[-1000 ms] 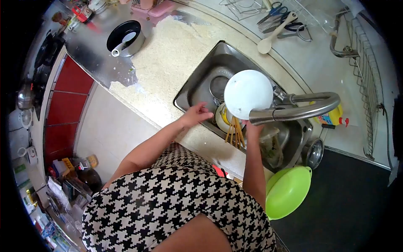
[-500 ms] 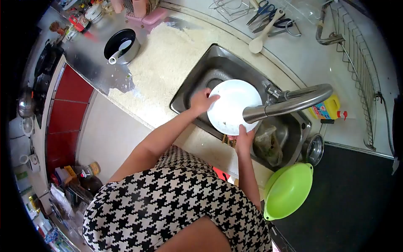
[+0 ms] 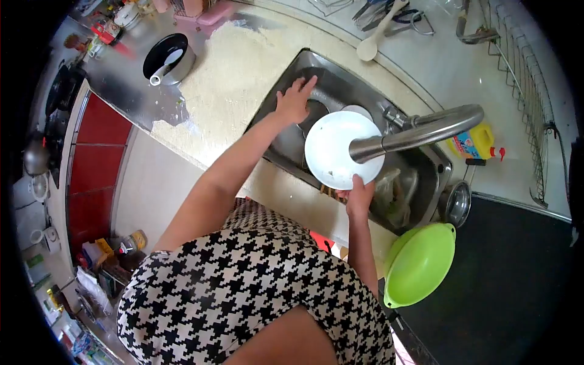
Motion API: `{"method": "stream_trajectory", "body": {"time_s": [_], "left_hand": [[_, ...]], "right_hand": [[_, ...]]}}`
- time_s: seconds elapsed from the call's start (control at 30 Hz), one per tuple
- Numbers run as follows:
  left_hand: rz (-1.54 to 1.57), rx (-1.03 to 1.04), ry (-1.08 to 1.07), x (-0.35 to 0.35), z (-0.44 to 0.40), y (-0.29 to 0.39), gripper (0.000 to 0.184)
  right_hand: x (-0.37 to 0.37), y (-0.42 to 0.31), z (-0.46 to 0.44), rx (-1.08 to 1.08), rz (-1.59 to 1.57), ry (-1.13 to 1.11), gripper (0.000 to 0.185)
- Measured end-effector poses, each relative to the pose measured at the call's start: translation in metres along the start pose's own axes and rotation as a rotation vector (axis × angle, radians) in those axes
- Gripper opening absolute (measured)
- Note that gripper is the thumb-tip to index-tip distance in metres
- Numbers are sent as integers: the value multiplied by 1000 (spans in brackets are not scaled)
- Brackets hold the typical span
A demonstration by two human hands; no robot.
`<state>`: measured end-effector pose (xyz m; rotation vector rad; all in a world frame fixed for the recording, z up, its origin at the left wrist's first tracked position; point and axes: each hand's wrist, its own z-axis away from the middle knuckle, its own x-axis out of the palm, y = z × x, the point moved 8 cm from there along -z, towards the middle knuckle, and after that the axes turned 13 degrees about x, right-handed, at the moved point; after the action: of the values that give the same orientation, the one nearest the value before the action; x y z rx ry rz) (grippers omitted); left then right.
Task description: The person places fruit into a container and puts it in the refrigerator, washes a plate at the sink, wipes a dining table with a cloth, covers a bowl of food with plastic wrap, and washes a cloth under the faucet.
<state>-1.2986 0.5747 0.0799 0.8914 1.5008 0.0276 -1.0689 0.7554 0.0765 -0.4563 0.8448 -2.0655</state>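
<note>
A white plate [image 3: 331, 143] is held over the sink [image 3: 277, 131], under the curved metal faucet [image 3: 420, 137]. My right hand [image 3: 360, 196] grips its near rim, thumb on top and fingers underneath. My left hand [image 3: 296, 103] is off the plate, over the left part of the sink, with its fingers spread and nothing in them. Behind the plate, part of another pale dish [image 3: 359, 111] shows in the basin. A clear plastic bag [image 3: 392, 198] with something green in it lies at the right of the sink.
A green basin [image 3: 420, 267] and a metal bowl [image 3: 456, 204] stand right of the sink, near a yellow bottle [image 3: 477, 143]. A black-lined pot [image 3: 170, 59] sits on the left counter. At the back lie a wooden spoon [image 3: 368, 48] and scissors.
My left hand has let go of the plate's left edge and moved up and away with fingers spread. My right hand still holds the plate. The view has shifted slightly.
</note>
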Motion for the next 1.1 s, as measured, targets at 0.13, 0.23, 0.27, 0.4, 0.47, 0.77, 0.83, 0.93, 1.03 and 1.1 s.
{"method": "stream_trajectory", "body": {"time_s": [0.13, 0.23, 0.27, 0.4, 0.47, 0.77, 0.83, 0.93, 1.03, 1.1], "left_hand": [[100, -129, -302, 14, 9, -15, 30], [749, -476, -380, 34, 43, -14, 49], [1036, -527, -367, 37, 59, 2, 58], [1309, -589, -335, 21, 113, 45, 61], [1303, -700, -170, 20, 133, 29, 58], [999, -696, 79, -34, 163, 13, 46], [977, -668, 85, -36, 165, 18, 45], [909, -633, 121, -40, 167, 16, 44], [1029, -705, 207, -46, 171, 16, 42], [992, -713, 229, -50, 174, 18, 41]], "right_hand": [[-1, 6, 0, 33, -55, -46, 35], [3, 5, 0, 68, -121, -108, 31], [5, 5, -1, 87, -147, -135, 30], [20, 15, -5, 188, -95, -227, 27], [28, 21, -8, 173, -46, -245, 26], [64, -21, -31, -292, 624, 6, 63], [75, -43, -14, -269, 710, 113, 62], [84, -46, -7, -297, 706, 133, 69], [89, -44, -11, -355, 643, 94, 62], [93, -44, -13, -396, 678, 103, 51]]}}
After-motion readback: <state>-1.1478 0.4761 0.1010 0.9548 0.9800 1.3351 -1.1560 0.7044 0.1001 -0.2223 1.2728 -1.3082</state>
